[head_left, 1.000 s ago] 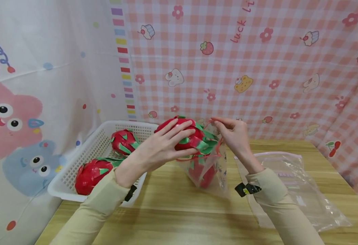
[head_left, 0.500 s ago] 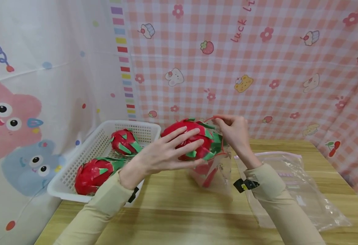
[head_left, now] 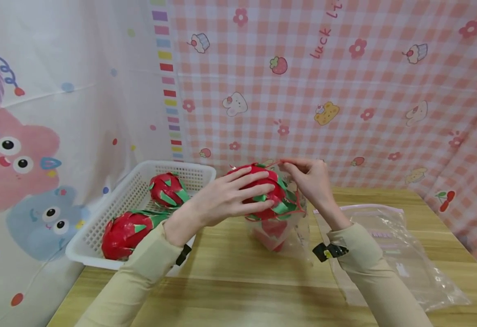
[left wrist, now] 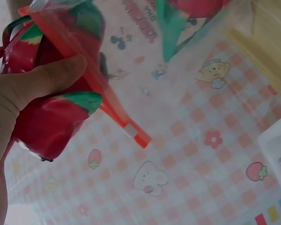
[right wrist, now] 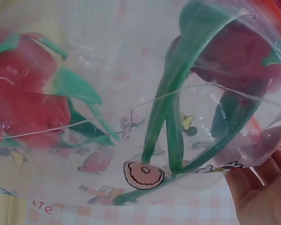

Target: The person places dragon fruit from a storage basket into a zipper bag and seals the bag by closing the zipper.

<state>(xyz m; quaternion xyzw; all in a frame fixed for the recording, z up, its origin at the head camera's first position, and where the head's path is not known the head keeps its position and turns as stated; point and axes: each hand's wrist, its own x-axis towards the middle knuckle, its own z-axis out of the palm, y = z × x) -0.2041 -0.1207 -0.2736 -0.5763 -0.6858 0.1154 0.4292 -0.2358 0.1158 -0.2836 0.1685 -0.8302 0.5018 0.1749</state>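
Observation:
My left hand [head_left: 222, 195] grips a red dragon fruit [head_left: 278, 188] with green scales, fingers spread over its top. In the left wrist view its thumb [left wrist: 61, 75] lies across the fruit, close to the bag's red zip strip [left wrist: 117, 112] with a white slider. The fruit's green leafy end is inside the mouth of a clear printed zip bag [head_left: 299, 236]. My right hand [head_left: 313, 181] pinches the bag's red rim at the far right. Lower in the bag sits another dragon fruit [right wrist: 23, 89], seen through the plastic in the right wrist view.
A white perforated basket [head_left: 84, 254] at the left holds two dragon fruits, one nearer [head_left: 121, 238] and one farther [head_left: 166, 188]. Another clear zip bag [head_left: 410, 272] lies flat at the right of the wooden table [head_left: 238, 290]. Printed cloth [head_left: 303, 95] hangs behind.
My left hand has moved the dragon fruit rightward and slightly down, deeper into the bag's mouth. My right hand keeps its pinch on the rim, nearly in place.

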